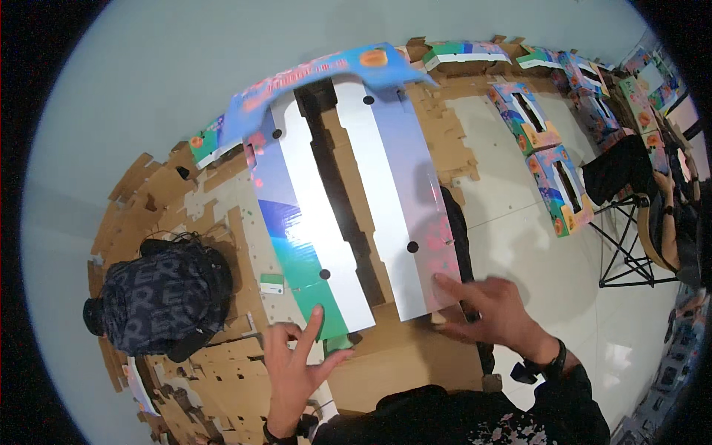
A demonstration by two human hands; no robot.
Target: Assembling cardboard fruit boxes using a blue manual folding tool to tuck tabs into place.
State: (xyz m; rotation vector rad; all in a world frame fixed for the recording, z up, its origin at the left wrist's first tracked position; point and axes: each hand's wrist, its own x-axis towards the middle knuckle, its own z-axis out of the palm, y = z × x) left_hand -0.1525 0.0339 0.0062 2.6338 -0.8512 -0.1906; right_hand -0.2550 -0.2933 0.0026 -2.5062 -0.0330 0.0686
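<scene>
A long printed carton (pixel 278 215) lies in front of me, blue, purple and green with pink flowers. Its two white-edged top panels leave a long gap, with brown cardboard inside. A blue end flap (pixel 319 73) with a peach picture stands up at the far end. My left hand (pixel 293 367) is at the near left corner, thumb and index finger spread, the index fingertip at the green panel. At the near right corner, my right hand (pixel 497 311) grips the pink edge of the carton, thumb on top and fingers below, slightly blurred.
A dark patterned backpack (pixel 167 300) rests at left on flattened cardboard (pixel 222 386). Finished-looking cartons (pixel 525 115) stand on the tiled floor at right. A seated person (pixel 623 170) is near a folding stool (pixel 634 245). A small green-and-white box (pixel 272 283) lies left of the carton.
</scene>
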